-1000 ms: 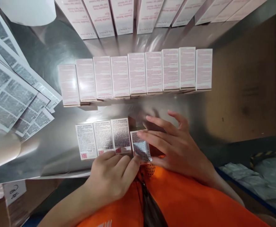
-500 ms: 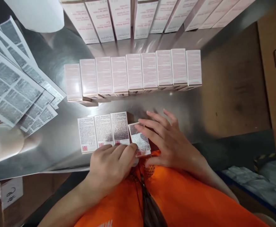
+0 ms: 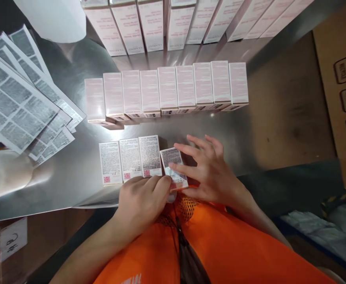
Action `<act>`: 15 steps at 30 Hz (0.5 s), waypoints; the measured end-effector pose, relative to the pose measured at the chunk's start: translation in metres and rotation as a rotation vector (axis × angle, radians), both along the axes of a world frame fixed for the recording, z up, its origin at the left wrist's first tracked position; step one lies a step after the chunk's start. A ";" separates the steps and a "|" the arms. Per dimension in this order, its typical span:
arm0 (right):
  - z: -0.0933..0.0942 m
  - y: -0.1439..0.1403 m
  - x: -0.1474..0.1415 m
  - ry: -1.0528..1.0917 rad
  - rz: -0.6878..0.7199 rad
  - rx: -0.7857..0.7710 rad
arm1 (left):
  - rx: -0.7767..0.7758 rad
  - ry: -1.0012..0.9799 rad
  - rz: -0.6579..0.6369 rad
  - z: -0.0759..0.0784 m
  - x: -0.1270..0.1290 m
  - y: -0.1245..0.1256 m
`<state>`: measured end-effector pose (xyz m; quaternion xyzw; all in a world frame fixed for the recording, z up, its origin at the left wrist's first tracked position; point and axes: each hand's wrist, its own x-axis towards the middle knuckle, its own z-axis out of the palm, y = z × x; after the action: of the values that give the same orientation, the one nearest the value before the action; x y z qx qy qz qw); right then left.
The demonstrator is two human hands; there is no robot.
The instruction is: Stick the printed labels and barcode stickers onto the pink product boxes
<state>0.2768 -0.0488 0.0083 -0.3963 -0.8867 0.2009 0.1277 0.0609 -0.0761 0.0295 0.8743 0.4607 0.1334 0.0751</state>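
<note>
A small carton with a printed label on its face lies slightly tilted at the table's near edge. My left hand is closed at its lower left corner, the curled fingers and thumb pressing against it. My right hand has its fingers spread, one fingertip on the label and another at the carton's top edge. Left of it, three labelled cartons lie side by side, each with a red square code; my left hand partly covers the lower edge of the nearest ones.
A row of several pink cartons stands across the metal table. Taller pink-and-white boxes line the back. Label sheets and a roll lie on the left. A cardboard box is at the right.
One right-hand finger has moved down the label, and the fingers are spread wider. My left hand keeps its hold on the carton. The view has shifted slightly.
</note>
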 end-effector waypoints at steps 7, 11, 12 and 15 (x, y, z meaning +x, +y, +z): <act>-0.001 -0.002 -0.002 -0.014 -0.023 -0.044 | 0.019 0.008 0.005 -0.001 0.002 -0.002; -0.002 0.000 -0.003 -0.068 -0.022 -0.078 | 0.002 -0.003 0.015 -0.002 0.002 -0.003; -0.002 0.001 -0.004 -0.076 -0.021 -0.085 | 0.001 -0.003 0.018 -0.002 0.002 -0.003; -0.001 0.002 -0.005 -0.073 -0.013 -0.086 | 0.006 -0.003 0.031 -0.001 0.002 -0.004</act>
<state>0.2722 -0.0466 0.0072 -0.4143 -0.8788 0.2233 0.0793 0.0631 -0.0806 0.0280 0.8671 0.4735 0.1374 0.0712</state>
